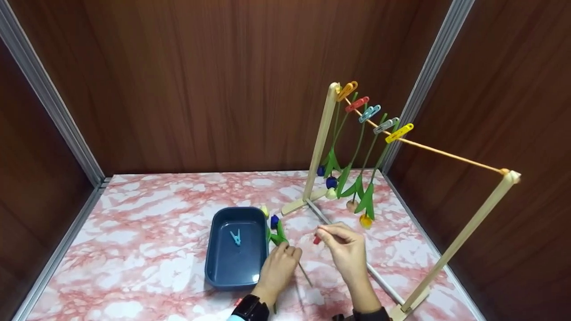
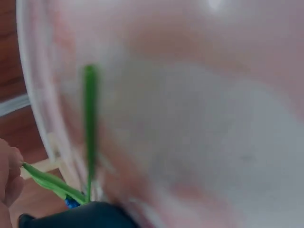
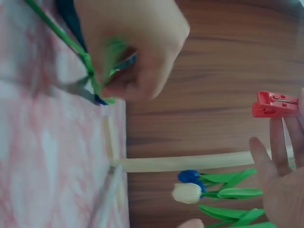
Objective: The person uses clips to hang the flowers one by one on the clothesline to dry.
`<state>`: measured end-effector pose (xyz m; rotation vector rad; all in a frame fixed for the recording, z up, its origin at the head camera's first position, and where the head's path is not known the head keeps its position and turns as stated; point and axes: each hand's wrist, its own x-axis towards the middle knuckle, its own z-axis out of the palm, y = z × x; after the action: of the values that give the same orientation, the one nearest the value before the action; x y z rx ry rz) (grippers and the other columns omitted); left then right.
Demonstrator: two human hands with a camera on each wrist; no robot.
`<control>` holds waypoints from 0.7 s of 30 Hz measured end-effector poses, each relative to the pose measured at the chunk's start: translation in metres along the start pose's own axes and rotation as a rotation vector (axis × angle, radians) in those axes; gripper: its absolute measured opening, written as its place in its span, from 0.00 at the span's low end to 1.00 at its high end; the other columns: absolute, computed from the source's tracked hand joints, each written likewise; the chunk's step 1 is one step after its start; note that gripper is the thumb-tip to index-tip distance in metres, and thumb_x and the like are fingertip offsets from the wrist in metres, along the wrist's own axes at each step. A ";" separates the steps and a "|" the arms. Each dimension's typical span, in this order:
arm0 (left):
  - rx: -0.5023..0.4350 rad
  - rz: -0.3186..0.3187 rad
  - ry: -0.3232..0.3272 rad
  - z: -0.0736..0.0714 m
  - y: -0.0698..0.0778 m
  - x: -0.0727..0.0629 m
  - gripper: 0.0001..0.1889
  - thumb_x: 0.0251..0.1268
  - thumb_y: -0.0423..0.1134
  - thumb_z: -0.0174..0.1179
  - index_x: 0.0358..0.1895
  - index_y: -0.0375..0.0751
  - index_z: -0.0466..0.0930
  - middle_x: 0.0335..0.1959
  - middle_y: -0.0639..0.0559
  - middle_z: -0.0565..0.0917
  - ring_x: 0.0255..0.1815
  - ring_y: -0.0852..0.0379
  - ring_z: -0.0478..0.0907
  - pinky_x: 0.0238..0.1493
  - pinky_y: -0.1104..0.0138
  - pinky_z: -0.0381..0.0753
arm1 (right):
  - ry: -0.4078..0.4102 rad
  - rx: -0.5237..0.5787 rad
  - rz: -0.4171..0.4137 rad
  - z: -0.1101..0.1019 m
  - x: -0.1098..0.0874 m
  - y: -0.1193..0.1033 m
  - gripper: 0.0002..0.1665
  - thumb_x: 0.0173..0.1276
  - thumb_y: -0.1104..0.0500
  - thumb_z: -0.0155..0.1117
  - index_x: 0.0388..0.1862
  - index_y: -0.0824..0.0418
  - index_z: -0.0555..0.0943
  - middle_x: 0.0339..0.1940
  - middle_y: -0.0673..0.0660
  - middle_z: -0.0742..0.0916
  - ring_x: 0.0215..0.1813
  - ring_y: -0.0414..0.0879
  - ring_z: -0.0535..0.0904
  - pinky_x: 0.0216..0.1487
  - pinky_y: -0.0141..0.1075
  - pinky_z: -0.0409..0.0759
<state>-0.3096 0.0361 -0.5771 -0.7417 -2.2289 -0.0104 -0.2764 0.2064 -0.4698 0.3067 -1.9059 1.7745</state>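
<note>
My left hand [image 1: 280,266], beside the dark blue basin, pinches an artificial blue tulip [image 1: 275,221] by its green stem and leaves. The tulip's bloom points away from me, and its stem end sticks out right of the hand. In the right wrist view the left fingers are blurred. My right hand [image 1: 347,249] is raised near the rack and holds a red clothespin [image 3: 274,104] between thumb and fingertips. A pale yellow tulip [image 1: 264,210] lies by the basin's far right corner, partly hidden.
The basin [image 1: 209,249] contains a light blue clothespin [image 1: 236,237]. On the right stands a wooden rack [image 1: 320,142] with a cord [image 1: 450,155]. Several tulips hang bloom-down from it by coloured clothespins, including a yellow clothespin [image 1: 399,133]. Wood-look panels enclose the marbled table [image 1: 134,249].
</note>
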 end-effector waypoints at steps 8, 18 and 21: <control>-0.395 -0.241 0.290 -0.023 -0.016 0.030 0.11 0.58 0.25 0.74 0.41 0.43 0.88 0.39 0.52 0.93 0.44 0.56 0.90 0.48 0.67 0.91 | 0.097 -0.088 -0.142 -0.012 0.010 -0.015 0.07 0.61 0.76 0.78 0.39 0.72 0.93 0.35 0.46 0.94 0.40 0.32 0.90 0.42 0.24 0.88; -0.796 -0.454 0.478 -0.067 -0.017 0.093 0.09 0.63 0.27 0.76 0.45 0.39 0.92 0.41 0.46 0.96 0.41 0.53 0.94 0.46 0.65 0.93 | 0.196 -0.117 -0.227 -0.030 0.033 -0.049 0.06 0.60 0.76 0.79 0.37 0.72 0.92 0.35 0.60 0.95 0.38 0.34 0.90 0.43 0.25 0.89; -0.913 -0.469 0.470 -0.080 -0.017 0.116 0.08 0.66 0.27 0.73 0.46 0.36 0.92 0.41 0.44 0.95 0.41 0.52 0.94 0.47 0.65 0.94 | 0.222 -0.138 -0.255 -0.037 0.042 -0.060 0.06 0.60 0.75 0.80 0.37 0.72 0.92 0.34 0.55 0.95 0.34 0.33 0.89 0.37 0.23 0.87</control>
<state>-0.3259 0.0622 -0.4384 -0.5521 -1.8177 -1.3514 -0.2743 0.2433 -0.3957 0.2764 -1.7361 1.4400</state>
